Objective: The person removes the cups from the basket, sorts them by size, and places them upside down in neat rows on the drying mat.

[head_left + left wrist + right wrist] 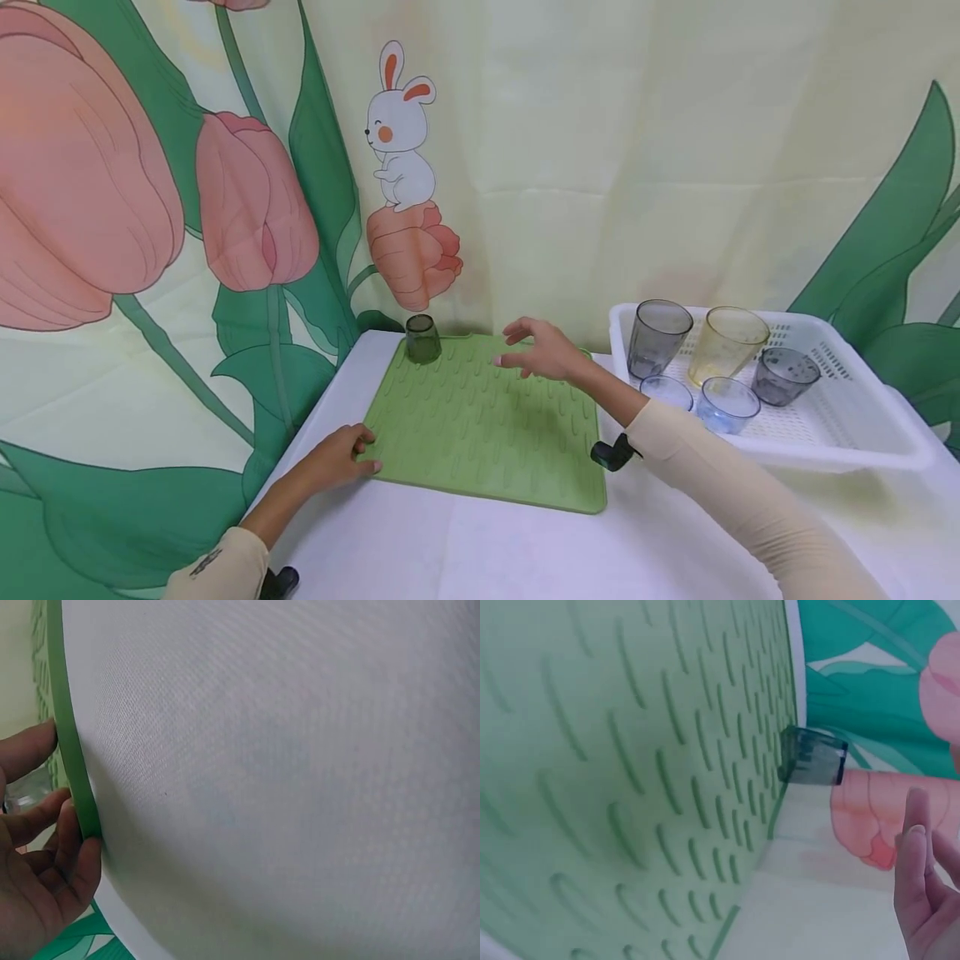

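A green ridged drying mat lies on the white-covered table. At its front left corner is my left hand, with thumb and bent fingers holding the mat's edge. My right hand hovers over the far part of the mat, fingers parted and a little bent, nothing in them. On the mat's far left corner stands a small dark glass, left of the right hand and apart from it. The right wrist view also shows this dark glass, beyond the ridges and left of the fingers.
At the right, a white perforated basket holds a tall grey glass, a tall yellow glass, a short dark glass and two low bluish glasses. A curtain printed with tulips and a rabbit hangs behind the table.
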A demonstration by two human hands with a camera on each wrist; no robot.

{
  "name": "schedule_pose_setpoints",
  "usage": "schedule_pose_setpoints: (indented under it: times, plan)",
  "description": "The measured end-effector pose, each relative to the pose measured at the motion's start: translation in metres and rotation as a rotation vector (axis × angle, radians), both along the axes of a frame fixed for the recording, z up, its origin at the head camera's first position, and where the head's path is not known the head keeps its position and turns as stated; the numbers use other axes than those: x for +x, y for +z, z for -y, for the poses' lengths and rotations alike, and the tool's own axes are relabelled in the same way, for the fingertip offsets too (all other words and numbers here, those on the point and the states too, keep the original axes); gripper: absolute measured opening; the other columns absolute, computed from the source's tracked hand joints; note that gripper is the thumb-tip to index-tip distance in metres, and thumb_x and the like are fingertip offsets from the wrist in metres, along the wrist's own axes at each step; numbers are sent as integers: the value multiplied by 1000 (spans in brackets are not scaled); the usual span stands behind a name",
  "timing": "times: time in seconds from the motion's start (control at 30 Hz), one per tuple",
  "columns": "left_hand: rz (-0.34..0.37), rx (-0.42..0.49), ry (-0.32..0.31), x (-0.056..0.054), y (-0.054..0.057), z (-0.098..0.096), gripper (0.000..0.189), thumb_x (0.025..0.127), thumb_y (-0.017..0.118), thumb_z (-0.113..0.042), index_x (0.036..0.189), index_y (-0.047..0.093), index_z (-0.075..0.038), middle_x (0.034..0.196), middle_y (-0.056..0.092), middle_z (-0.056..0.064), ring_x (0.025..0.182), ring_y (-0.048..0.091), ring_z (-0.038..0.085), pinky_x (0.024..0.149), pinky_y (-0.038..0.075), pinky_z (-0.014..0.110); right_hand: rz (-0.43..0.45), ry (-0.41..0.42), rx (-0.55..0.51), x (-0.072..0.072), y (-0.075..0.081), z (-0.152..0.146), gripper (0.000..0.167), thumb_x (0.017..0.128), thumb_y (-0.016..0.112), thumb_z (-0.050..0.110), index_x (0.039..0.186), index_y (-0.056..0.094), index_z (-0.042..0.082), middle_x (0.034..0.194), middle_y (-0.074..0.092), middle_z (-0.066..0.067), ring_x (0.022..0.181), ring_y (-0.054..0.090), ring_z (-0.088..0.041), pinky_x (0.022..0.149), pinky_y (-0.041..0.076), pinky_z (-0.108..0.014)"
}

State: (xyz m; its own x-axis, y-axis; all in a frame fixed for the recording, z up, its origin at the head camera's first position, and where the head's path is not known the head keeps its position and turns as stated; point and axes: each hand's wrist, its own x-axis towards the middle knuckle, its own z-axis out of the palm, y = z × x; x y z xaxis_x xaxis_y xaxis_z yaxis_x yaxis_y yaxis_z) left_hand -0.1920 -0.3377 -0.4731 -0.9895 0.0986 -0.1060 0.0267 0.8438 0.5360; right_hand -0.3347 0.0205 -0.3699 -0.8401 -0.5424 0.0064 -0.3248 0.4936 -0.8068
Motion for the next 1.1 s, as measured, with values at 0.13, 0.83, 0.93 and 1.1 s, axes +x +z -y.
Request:
schedule_pose_setpoints:
  times: [0.13,0.83,0.93,1.1]
  plan:
    - [-9,4,-3,1,0,-1,44,83,82,-18,115,61,5,94,58,8,83,52,18,74,47,35,-33,38,-31,14,0,-16,59,86,79,31,133,55,4,128,61,-16,69,70,-30,73,59,-43]
    - [1,18,-33,2,-1,2,48,85,81,-22,119,60,5,101,61,9,89,56,19,75,49,34,-37,143,-123,55,-14,-151,34,89,76,14,119,63,3,115,64,-20,60,66,-20,63,59,-38]
    - [2,18,-38,2,-1,3,49,84,81,-22,119,60,6,101,61,9,88,55,18,74,48,33,-25,111,-137,57,-15,-170,37,89,76,11,120,61,-1,113,63,-23,63,67,-22,64,59,-36]
    - [12,38,-45,1,0,3,49,84,81,-21,119,60,7,100,60,9,88,54,19,74,48,32,-51,37,-152,58,-15,-202,36,89,76,8,121,62,-2,113,62,-25,62,66,-25,61,57,-34]
